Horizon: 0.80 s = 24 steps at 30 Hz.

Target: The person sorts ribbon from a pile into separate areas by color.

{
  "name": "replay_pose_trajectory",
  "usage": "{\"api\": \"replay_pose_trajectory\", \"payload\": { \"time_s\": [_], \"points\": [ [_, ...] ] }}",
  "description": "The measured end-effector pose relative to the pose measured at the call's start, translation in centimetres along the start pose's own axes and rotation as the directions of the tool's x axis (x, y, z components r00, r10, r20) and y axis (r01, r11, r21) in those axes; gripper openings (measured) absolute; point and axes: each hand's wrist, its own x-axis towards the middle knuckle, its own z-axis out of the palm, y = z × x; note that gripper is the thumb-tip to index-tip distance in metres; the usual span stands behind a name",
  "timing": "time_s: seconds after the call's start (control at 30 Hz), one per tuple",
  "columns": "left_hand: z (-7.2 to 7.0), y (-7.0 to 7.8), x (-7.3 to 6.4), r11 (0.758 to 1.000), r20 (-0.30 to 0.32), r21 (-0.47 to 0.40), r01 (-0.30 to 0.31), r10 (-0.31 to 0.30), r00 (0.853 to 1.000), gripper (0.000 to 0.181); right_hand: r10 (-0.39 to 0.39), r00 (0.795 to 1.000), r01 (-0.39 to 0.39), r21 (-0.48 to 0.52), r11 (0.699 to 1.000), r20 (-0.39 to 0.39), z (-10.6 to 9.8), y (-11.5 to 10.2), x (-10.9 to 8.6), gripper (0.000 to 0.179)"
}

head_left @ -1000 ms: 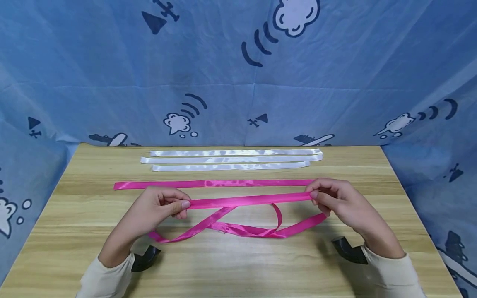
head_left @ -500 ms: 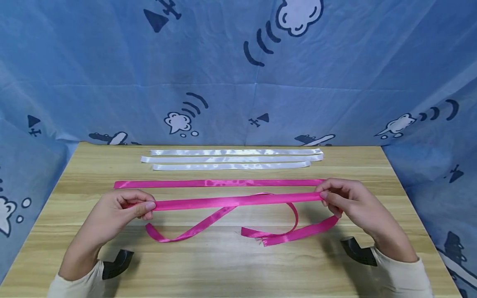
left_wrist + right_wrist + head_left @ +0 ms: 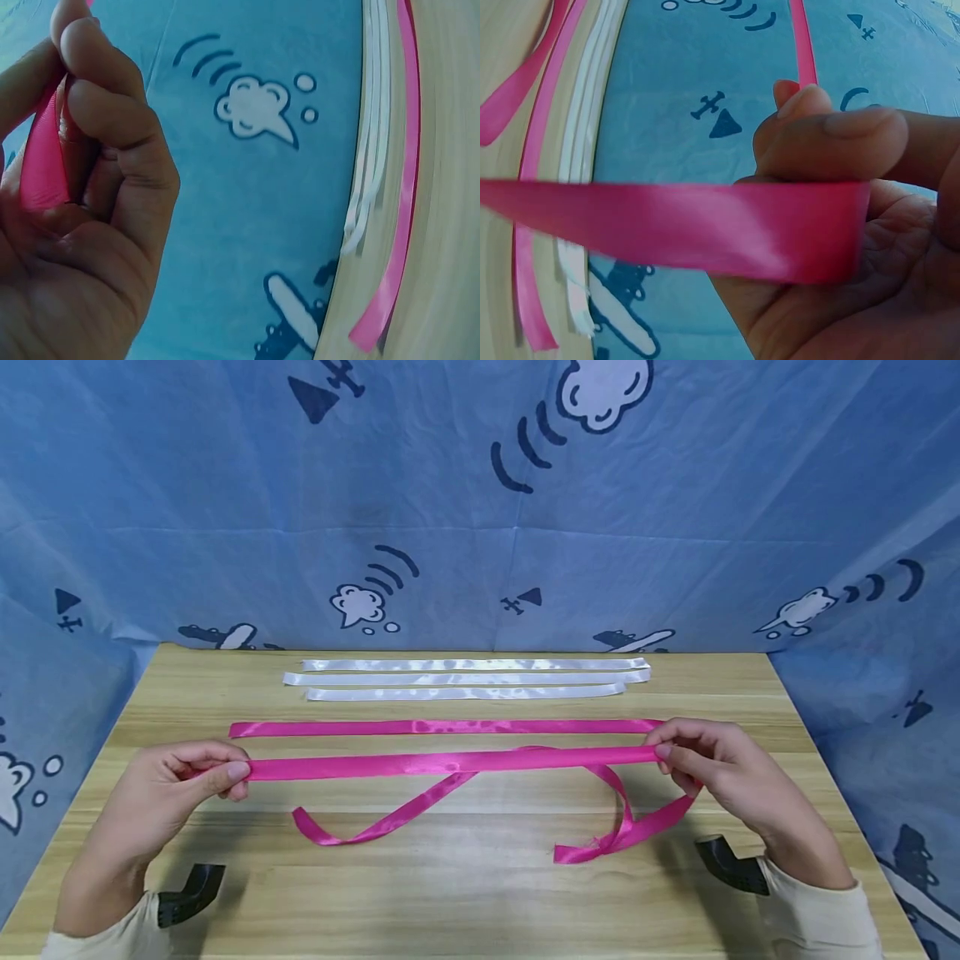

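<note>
Between both hands a pink satin ribbon [image 3: 450,763] is stretched nearly level above the table. My left hand [image 3: 176,785] pinches it near one end between thumb and fingers; in the left wrist view a short pink end [image 3: 45,161] lies inside the palm. My right hand [image 3: 723,772] pinches the other end of the taut span, and a loose pink tail [image 3: 652,827] hangs from it and bends back to the left. In the right wrist view this tail [image 3: 705,229] crosses in front of the palm. Behind the span, another pink ribbon strip [image 3: 390,829] slants over the table.
Farther back, a straight pink ribbon [image 3: 442,727] lies across the wooden table [image 3: 450,902]. Beyond it are three white ribbons [image 3: 465,678] side by side. A blue printed cloth [image 3: 435,468] hangs behind the table and at both sides.
My left hand has moved well to the left and my right hand slightly right, lengthening the taut pink span. The loose tail has slid right, away from the slanting strip.
</note>
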Motion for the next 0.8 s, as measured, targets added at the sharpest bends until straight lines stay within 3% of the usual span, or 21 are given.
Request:
{"api": "replay_pose_trajectory", "payload": {
  "time_s": [0.2,0.37,0.43,0.6,0.8],
  "points": [
    [-1.3,-1.2,-0.3,0.978,-0.045,-0.196,-0.076,0.068,0.997,0.022,0.011,1.0,-0.011,-0.014,1.0,-0.006,-0.6,0.3,-0.3,0.012],
    [-2.3,-2.0,-0.4,0.978,-0.114,-0.189,-0.091,0.07,0.991,0.022,-0.007,1.0,0.007,-0.018,1.0,-0.011,-0.8,0.5,-0.5,0.013],
    [-2.7,-2.3,-0.5,0.97,-0.139,-0.225,-0.095,0.065,0.988,0.024,-0.008,1.0,0.008,-0.023,1.0,-0.014,-0.9,0.6,-0.5,0.013],
    [-3.6,-3.3,-0.8,0.914,-0.155,-0.382,-0.134,0.079,0.985,0.027,0.012,1.0,-0.013,-0.013,1.0,-0.019,-1.2,0.8,-0.7,0.014],
    [-4.6,-4.6,-1.1,0.863,-0.161,-0.467,-0.192,0.131,0.978,0.03,0.021,0.999,-0.021,-0.01,1.0,-0.03,-1.7,1.3,-1.0,0.016]
  ]
}}
